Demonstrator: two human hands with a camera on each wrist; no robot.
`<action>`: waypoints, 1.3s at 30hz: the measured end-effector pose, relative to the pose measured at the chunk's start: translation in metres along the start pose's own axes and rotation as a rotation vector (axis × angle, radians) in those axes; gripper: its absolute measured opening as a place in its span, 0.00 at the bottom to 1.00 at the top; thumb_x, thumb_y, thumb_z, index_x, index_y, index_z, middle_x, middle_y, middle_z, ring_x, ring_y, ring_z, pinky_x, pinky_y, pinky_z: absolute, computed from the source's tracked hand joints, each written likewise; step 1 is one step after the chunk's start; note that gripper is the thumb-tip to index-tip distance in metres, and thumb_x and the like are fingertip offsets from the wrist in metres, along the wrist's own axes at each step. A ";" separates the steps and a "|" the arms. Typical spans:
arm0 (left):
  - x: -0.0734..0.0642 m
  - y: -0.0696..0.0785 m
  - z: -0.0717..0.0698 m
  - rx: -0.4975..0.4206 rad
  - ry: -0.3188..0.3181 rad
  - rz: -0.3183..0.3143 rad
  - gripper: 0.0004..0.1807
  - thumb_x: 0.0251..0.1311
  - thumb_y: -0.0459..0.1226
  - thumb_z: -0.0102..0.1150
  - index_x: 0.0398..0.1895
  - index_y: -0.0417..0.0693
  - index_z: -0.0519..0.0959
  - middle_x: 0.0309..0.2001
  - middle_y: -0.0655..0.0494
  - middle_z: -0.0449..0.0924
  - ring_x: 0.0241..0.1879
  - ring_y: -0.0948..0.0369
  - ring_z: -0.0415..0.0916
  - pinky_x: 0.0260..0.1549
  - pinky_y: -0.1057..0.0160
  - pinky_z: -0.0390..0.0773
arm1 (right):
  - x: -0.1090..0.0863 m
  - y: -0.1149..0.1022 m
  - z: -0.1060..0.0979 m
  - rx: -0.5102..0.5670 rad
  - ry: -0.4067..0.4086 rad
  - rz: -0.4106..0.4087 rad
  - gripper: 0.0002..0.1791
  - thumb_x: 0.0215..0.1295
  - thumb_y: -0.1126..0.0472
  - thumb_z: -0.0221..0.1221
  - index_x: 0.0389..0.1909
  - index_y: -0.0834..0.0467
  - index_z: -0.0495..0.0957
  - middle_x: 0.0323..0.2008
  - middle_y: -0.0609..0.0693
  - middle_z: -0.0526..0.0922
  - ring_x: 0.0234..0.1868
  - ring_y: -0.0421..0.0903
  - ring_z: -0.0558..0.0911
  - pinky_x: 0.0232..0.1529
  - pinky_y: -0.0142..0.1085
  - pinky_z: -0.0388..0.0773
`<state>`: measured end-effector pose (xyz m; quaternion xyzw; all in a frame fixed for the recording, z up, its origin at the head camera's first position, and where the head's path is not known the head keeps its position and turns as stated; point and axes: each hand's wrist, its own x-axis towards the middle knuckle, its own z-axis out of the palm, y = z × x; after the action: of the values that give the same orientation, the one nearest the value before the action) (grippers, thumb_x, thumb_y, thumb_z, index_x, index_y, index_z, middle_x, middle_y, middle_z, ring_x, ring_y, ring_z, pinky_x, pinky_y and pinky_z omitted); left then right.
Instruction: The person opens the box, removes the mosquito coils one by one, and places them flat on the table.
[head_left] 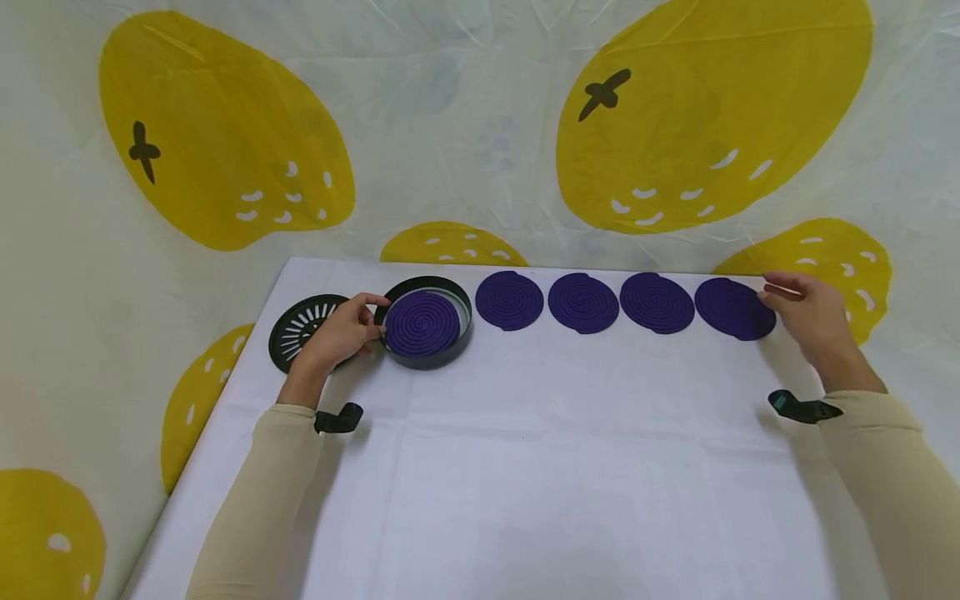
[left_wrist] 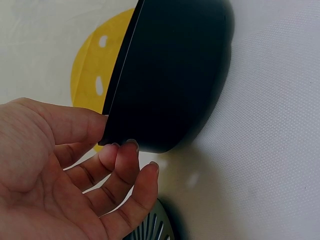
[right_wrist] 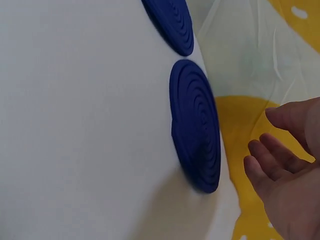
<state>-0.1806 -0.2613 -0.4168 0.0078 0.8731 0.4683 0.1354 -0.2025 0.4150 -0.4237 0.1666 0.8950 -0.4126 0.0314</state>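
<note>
A round dark tin (head_left: 427,363) stands near the far edge of the table, with a purple mosquito coil (head_left: 422,323) lying in it. My left hand (head_left: 341,333) pinches the tin's rim at its left side; in the left wrist view the thumb and fingertips meet at the rim of the dark wall (left_wrist: 170,75). To the right of the tin, several more coils lie flat in a row. Over at the right end, my right hand (head_left: 810,312) hovers beside the last coil (head_left: 735,309). In the right wrist view its fingers are loosely bent and apart from that coil (right_wrist: 195,125).
A black slotted lid (head_left: 288,342) lies left of the tin, partly behind my left hand and forearm. The row begins with a coil (head_left: 509,300) just right of the tin. A patterned cloth (head_left: 465,125) hangs behind the white table (head_left: 555,483).
</note>
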 end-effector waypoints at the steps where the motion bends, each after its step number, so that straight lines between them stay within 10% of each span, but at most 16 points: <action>1: 0.000 0.000 0.000 0.002 0.000 0.001 0.27 0.67 0.26 0.57 0.69 0.43 0.69 0.36 0.47 0.65 0.36 0.48 0.73 0.34 0.50 0.84 | -0.002 -0.003 0.001 0.004 -0.002 -0.006 0.36 0.75 0.39 0.51 0.78 0.49 0.61 0.76 0.58 0.61 0.69 0.53 0.68 0.73 0.53 0.62; 5: 0.002 -0.001 0.000 0.006 0.000 -0.001 0.27 0.67 0.27 0.58 0.69 0.43 0.69 0.36 0.47 0.65 0.36 0.49 0.72 0.34 0.50 0.84 | -0.009 -0.016 0.004 0.024 -0.002 -0.042 0.34 0.74 0.40 0.53 0.76 0.48 0.64 0.73 0.54 0.67 0.57 0.35 0.75 0.72 0.40 0.67; 11: 0.004 -0.002 -0.001 0.017 -0.002 -0.013 0.27 0.67 0.28 0.58 0.69 0.45 0.68 0.36 0.47 0.66 0.37 0.48 0.73 0.33 0.52 0.84 | -0.015 -0.033 0.014 0.073 0.032 -0.139 0.29 0.73 0.47 0.58 0.70 0.54 0.72 0.61 0.49 0.75 0.41 0.21 0.74 0.43 0.13 0.72; 22: 0.003 -0.001 0.000 0.018 -0.002 -0.027 0.28 0.67 0.28 0.59 0.70 0.45 0.68 0.37 0.47 0.66 0.38 0.48 0.73 0.35 0.52 0.84 | -0.024 -0.058 0.029 0.191 0.006 -0.254 0.24 0.72 0.53 0.61 0.66 0.56 0.75 0.50 0.34 0.77 0.44 0.22 0.78 0.44 0.12 0.72; 39: 0.001 0.001 -0.001 0.022 -0.008 -0.018 0.27 0.68 0.28 0.58 0.70 0.45 0.68 0.37 0.47 0.66 0.37 0.48 0.72 0.34 0.52 0.84 | -0.041 -0.095 0.058 0.186 -0.110 -0.340 0.23 0.76 0.55 0.57 0.67 0.57 0.73 0.62 0.49 0.75 0.53 0.30 0.79 0.59 0.20 0.72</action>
<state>-0.1819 -0.2616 -0.4158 0.0031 0.8778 0.4573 0.1429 -0.1997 0.3026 -0.3846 -0.0074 0.8653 -0.5012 -0.0052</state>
